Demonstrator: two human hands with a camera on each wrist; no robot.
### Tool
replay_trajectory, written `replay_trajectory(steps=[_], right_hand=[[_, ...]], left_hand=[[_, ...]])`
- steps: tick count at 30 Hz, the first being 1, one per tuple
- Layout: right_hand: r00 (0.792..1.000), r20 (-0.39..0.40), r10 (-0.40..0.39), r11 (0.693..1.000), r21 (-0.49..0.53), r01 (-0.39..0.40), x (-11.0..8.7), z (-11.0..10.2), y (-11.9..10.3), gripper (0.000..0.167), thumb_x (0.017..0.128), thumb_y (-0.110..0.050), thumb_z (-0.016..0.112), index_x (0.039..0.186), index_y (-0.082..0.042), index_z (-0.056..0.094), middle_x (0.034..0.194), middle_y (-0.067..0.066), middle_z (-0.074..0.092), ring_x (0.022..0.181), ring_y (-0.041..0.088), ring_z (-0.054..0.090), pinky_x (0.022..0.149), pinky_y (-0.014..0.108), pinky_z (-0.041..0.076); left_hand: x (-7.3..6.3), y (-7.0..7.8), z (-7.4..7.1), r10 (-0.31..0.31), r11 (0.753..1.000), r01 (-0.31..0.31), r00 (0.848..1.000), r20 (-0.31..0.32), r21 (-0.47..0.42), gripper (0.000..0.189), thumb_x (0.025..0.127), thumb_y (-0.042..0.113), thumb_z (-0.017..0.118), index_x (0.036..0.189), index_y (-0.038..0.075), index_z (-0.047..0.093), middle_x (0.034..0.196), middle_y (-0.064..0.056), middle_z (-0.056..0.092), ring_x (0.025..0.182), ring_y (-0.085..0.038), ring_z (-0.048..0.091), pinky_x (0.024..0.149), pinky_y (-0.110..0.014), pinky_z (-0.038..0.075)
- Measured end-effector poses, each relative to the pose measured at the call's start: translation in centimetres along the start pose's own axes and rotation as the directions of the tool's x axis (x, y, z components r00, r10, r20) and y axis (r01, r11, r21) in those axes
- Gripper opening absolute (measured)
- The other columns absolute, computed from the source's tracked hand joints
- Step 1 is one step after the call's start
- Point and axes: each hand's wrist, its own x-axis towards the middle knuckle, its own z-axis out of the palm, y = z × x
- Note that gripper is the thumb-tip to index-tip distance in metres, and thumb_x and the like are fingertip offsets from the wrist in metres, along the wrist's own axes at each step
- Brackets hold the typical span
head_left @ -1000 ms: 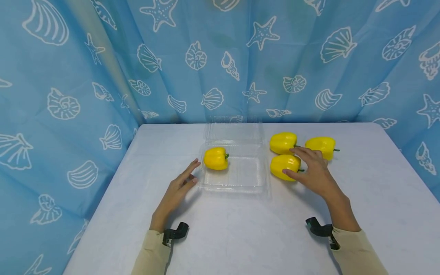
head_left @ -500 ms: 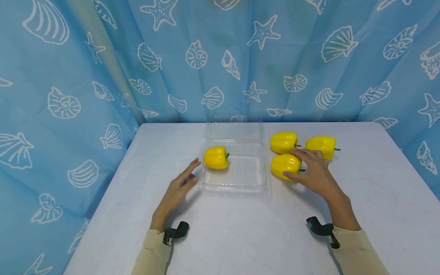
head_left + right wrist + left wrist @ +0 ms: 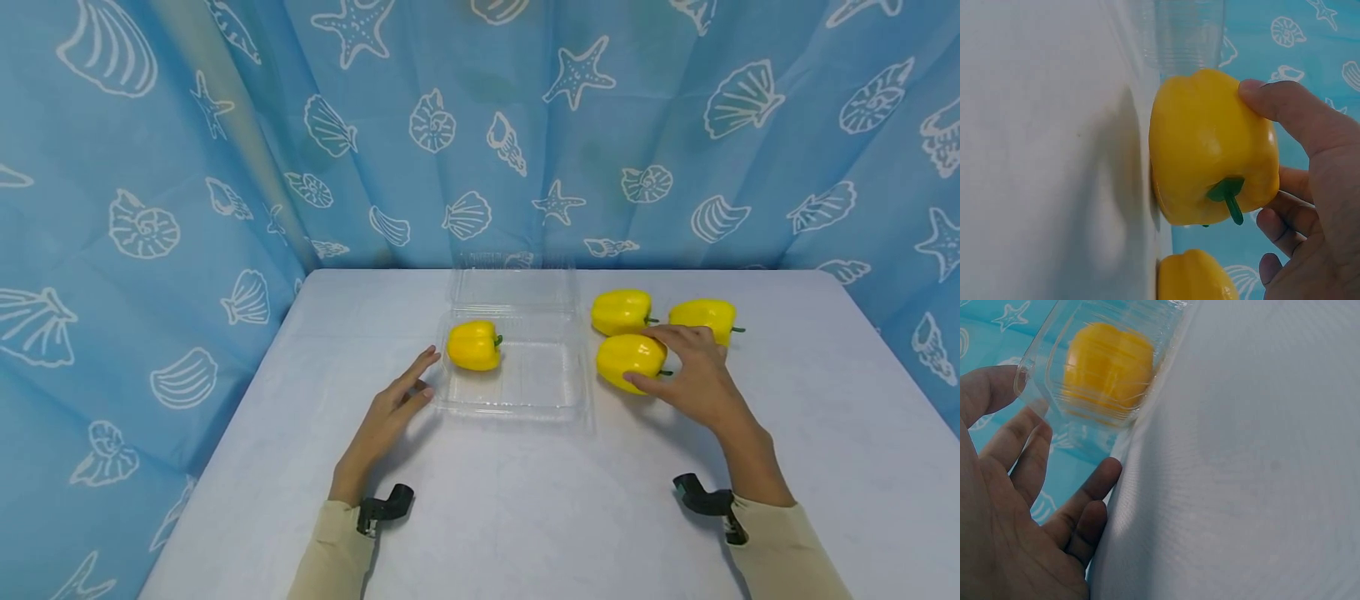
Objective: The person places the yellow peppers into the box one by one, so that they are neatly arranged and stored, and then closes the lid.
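My right hand (image 3: 701, 375) grips a yellow bell pepper (image 3: 630, 362) between thumb and fingers, at the right of the clear plastic box (image 3: 543, 375). In the right wrist view, this pepper (image 3: 1207, 144) has its green stem toward my palm. Whether it touches the table is hard to tell. Inside the box's left half lies another yellow bell pepper (image 3: 474, 346). My left hand (image 3: 390, 414) is at the box's left edge with extended fingers. In the left wrist view, the fingers of my left hand (image 3: 1016, 500) reach the clear plastic wall.
Two more yellow bell peppers lie behind my right hand, one at the back left (image 3: 621, 312) and one farther right (image 3: 701, 317). The box's transparent lid (image 3: 513, 287) is folded back toward the blue seashell curtain (image 3: 480, 133). A white cloth covers the table (image 3: 525, 508).
My right hand and the pepper in its grip have shifted slightly to the right. My left hand and the box have stayed put; the head view moved a little.
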Motion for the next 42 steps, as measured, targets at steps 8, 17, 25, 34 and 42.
replay_trajectory(steps=[8, 17, 25, 34, 42], right_hand=[[0.998, -0.051, -0.027, 0.999, 0.030, 0.028, 0.0, -0.4, -0.4, 0.077, 0.081, -0.048, 0.081, 0.140, -0.006, 0.055, 0.144, 0.023, 0.049, 0.131, 0.043, 0.030, 0.101, 0.069, 0.019], [0.995, -0.083, -0.049, 0.998, 0.031, 0.051, 0.0, -0.5, -0.7, 0.073, 0.081, -0.045, 0.082, 0.138, -0.005, 0.057, 0.140, 0.021, 0.052, 0.129, 0.041, 0.032, 0.100, 0.069, 0.019], [0.995, -0.092, -0.049, 0.998, 0.032, 0.052, 0.1, -0.7, -1.1, 0.075, 0.081, -0.046, 0.082, 0.138, -0.005, 0.056, 0.141, 0.021, 0.051, 0.129, 0.042, 0.031, 0.100, 0.069, 0.022], [0.991, -0.119, -0.061, 0.997, 0.044, 0.067, 0.7, -0.9, -1.6, 0.071, 0.082, -0.043, 0.082, 0.138, -0.007, 0.057, 0.140, 0.019, 0.052, 0.127, 0.041, 0.033, 0.097, 0.067, 0.029], [0.987, -0.140, -0.078, 0.993, 0.074, 0.089, 1.5, -0.4, -2.6, 0.068, 0.080, -0.039, 0.084, 0.136, -0.010, 0.059, 0.139, 0.015, 0.053, 0.125, 0.038, 0.036, 0.097, 0.063, 0.029]], left_hand=[[-0.1, -0.1, -0.2, -0.003, 1.000, 0.004, 1.000, 0.004, -0.007, 0.052, 0.105, 0.028, 0.052, 0.155, 0.031, 0.039, 0.161, 0.016, 0.028, 0.110, -0.019, 0.054, 0.094, -0.047, 0.043], [-0.1, -0.2, -0.1, 0.009, 1.000, -0.009, 1.000, -0.003, -0.013, 0.051, 0.105, 0.026, 0.051, 0.155, 0.029, 0.040, 0.161, 0.015, 0.029, 0.109, -0.020, 0.055, 0.093, -0.047, 0.044], [0.0, 0.1, -0.1, 0.000, 1.000, 0.000, 1.000, 0.001, -0.014, 0.051, 0.105, 0.026, 0.051, 0.155, 0.028, 0.040, 0.161, 0.014, 0.029, 0.110, -0.021, 0.056, 0.094, -0.047, 0.044], [0.0, -0.1, -0.1, -0.014, 1.000, 0.014, 1.000, -0.001, -0.008, 0.051, 0.105, 0.029, 0.051, 0.155, 0.033, 0.040, 0.160, 0.015, 0.029, 0.109, -0.019, 0.055, 0.094, -0.046, 0.044], [-0.1, 0.0, -0.2, -0.001, 1.000, 0.001, 1.000, -0.002, -0.019, 0.052, 0.105, 0.026, 0.053, 0.155, 0.031, 0.040, 0.160, 0.015, 0.030, 0.109, -0.019, 0.055, 0.093, -0.046, 0.044]])
